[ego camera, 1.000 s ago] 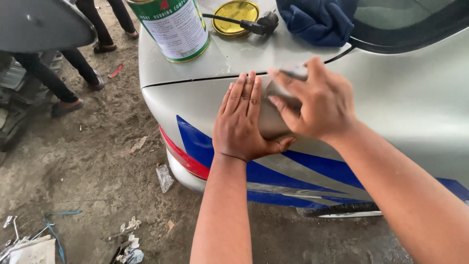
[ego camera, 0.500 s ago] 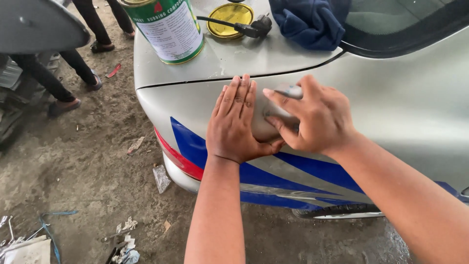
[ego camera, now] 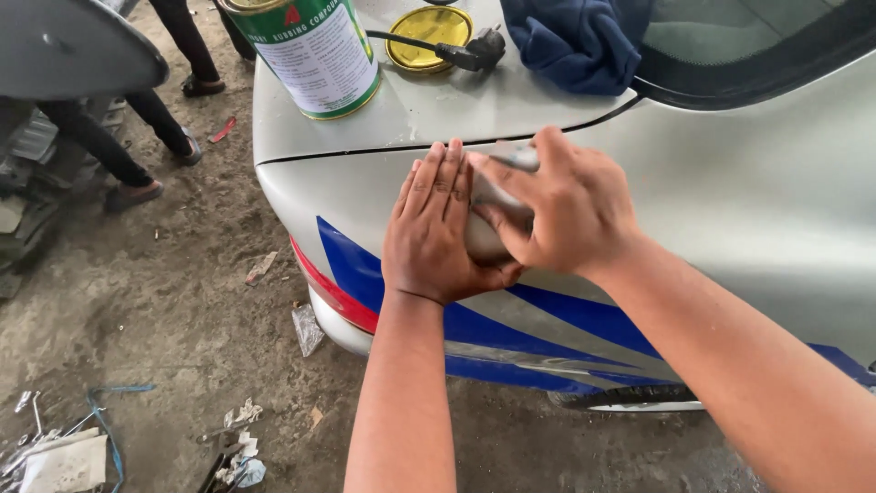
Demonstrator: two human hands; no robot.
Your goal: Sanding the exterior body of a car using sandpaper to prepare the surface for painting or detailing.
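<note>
Left hand (ego camera: 436, 228): lying flat, fingers together, bracing the silver car panel (ego camera: 730, 219).
Right hand (ego camera: 570, 205): clamping a grey pad (ego camera: 484, 239) (partly hidden) beside the left.
Doing it well: keeping pressure even.

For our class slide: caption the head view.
Left hand flat on silver car panel; right hand presses grey pad beside it.

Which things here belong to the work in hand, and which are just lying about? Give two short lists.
In use: left hand, right hand, grey pad, car panel.
Lying about: tin, yellow lid, blue cloth, floor litter.
</note>
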